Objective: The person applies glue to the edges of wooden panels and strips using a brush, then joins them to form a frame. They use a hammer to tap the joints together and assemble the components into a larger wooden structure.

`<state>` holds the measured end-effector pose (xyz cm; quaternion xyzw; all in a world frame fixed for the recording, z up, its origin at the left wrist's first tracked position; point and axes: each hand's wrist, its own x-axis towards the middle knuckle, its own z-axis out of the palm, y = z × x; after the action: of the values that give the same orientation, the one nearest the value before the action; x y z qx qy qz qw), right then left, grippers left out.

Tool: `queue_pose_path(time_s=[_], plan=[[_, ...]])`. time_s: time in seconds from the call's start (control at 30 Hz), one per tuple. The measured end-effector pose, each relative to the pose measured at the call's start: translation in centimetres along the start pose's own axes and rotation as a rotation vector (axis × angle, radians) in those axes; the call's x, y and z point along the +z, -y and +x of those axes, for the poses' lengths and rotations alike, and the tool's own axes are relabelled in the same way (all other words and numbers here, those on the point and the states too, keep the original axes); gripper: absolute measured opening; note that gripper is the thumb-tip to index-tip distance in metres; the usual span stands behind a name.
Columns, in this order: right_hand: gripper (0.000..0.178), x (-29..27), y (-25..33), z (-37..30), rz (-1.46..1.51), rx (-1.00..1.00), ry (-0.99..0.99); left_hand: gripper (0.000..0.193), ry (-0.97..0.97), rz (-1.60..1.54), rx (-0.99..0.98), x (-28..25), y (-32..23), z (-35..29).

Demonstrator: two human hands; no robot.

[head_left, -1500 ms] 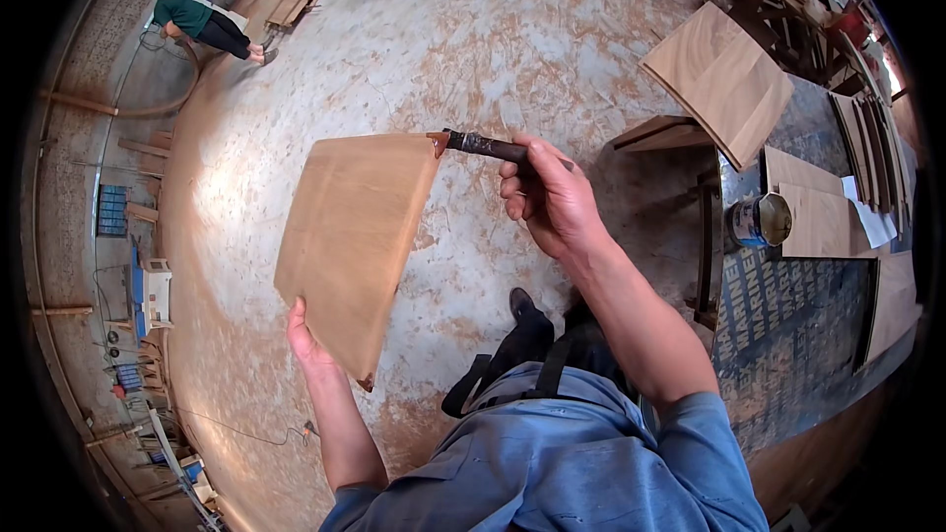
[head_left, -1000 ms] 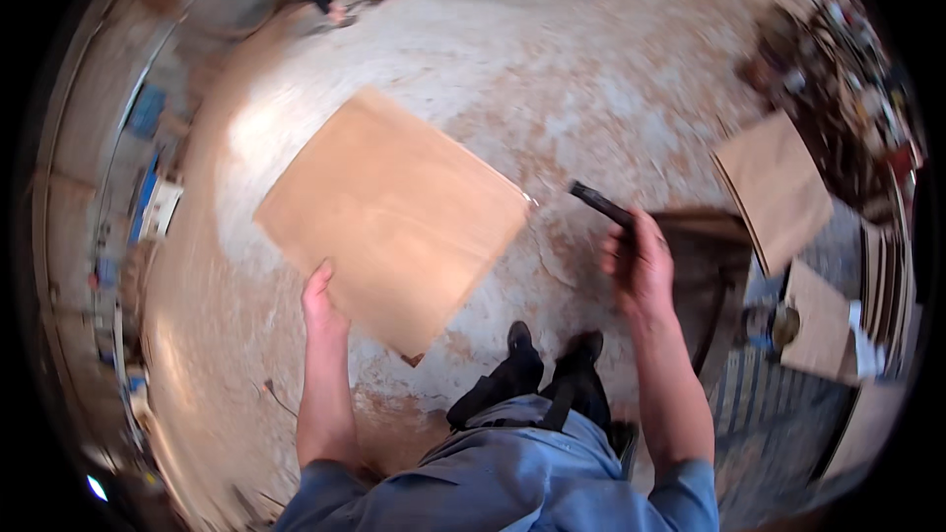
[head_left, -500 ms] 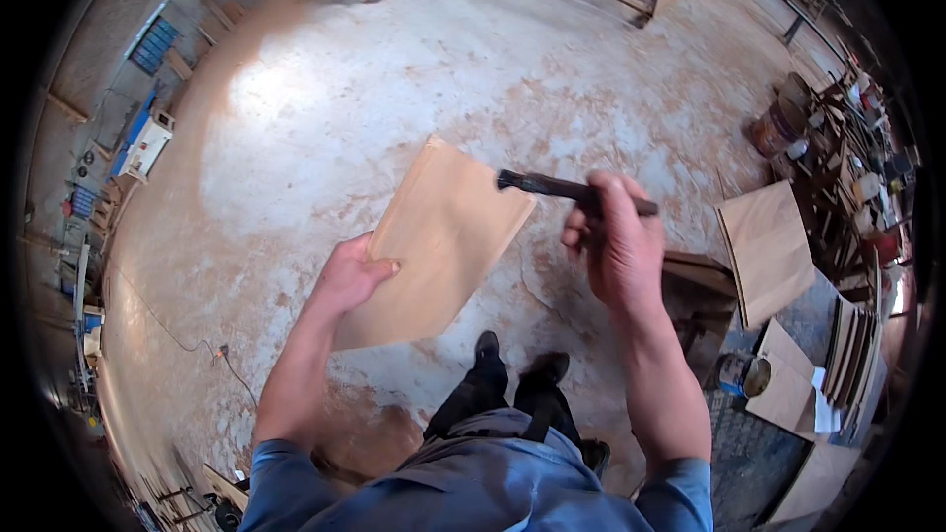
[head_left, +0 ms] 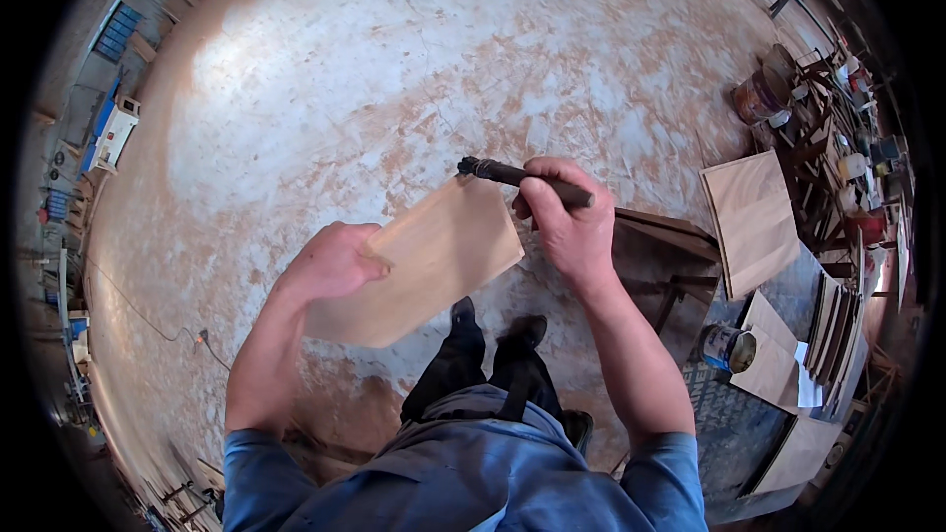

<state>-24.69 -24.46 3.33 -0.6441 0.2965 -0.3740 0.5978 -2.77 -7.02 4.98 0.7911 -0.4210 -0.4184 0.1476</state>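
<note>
A pale wooden board [head_left: 424, 266] is held out over the floor in front of my legs. My left hand [head_left: 340, 261] is closed on its left edge, with the thumb across the top face and the other fingers hidden beneath. In my right hand [head_left: 569, 222] is a dark-handled brush [head_left: 517, 174], gripped by the handle with the bristles pointing left. Those dark bristles are at the far corner of the board, seemingly touching its edge.
To my right stands a dark work table [head_left: 724, 394] bearing an open can [head_left: 729, 347], a large wooden panel [head_left: 752, 222] and several stacked boards [head_left: 833, 330]. Beyond it are a bucket [head_left: 761, 97] and piled scrap. A cable [head_left: 148, 313] runs along the floor at left.
The board has turned clockwise, its far edge now nearer to me. My right hand has moved left, bringing the bristles to the board's far corner. The whole view has shifted slightly.
</note>
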Motion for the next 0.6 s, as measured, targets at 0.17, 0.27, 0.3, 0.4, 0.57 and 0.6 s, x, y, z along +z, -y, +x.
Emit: queue_pose_path(time_s=[0.17,0.27,0.3,0.4,0.57,0.6], plan=[[0.017,-0.5,-0.9,-0.5,-0.199,-0.191,0.054,0.029,0.040,-0.035,-0.025,-0.4,-0.7,0.4],[0.019,-0.6,-1.3,-0.5,-0.249,-0.207,0.048,0.029,0.071,-0.016,-0.007,-0.5,-0.4,0.9],[0.019,-0.8,-1.6,-0.5,-0.261,-0.208,0.044,0.029,0.083,-0.046,-0.015,-0.5,-0.3,1.0],[0.021,-1.3,-2.1,-0.5,-0.292,-0.261,0.053,0.028,0.120,-0.124,-0.033,-0.6,0.0,1.1],[0.021,-1.9,-3.5,-0.9,-0.194,-0.255,0.010,0.031,0.163,-0.217,-0.038,-0.4,0.4,1.4],[0.021,-1.8,-4.1,-1.1,-0.145,-0.232,-0.003,0.031,0.166,-0.209,-0.042,-0.4,0.4,1.4]])
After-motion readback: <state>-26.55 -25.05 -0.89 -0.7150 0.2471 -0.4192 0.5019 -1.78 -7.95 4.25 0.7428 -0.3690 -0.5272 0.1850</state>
